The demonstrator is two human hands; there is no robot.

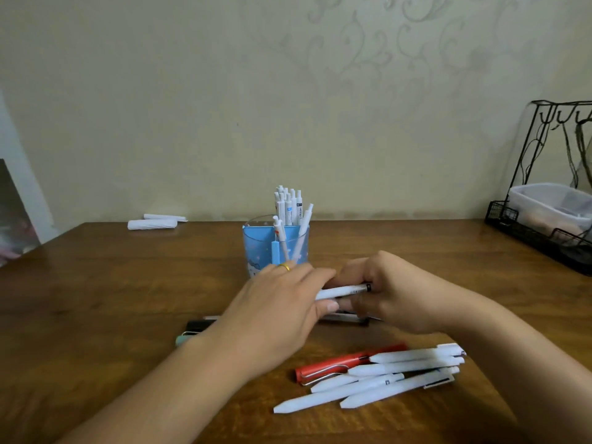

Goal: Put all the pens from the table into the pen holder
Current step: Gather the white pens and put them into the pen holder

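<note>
Both hands meet over a wooden surface (96, 283) just before a blue pen holder (276, 245) — the right hand (394, 296) grips a white pen (342, 291), the left hand (282, 312) pinches its other end. Light, stiff, smooth pens; best gripped mid-barrel. More loose pens (384, 376) lie nearer.

Two rolled white papers (153, 223) lie far left; a black wire rack (541, 232) holds a plastic tub (551, 203).

White pen (342, 291) held level above table; blue pen holder (275, 248) upright behind, holding white pens (288, 205).
</note>
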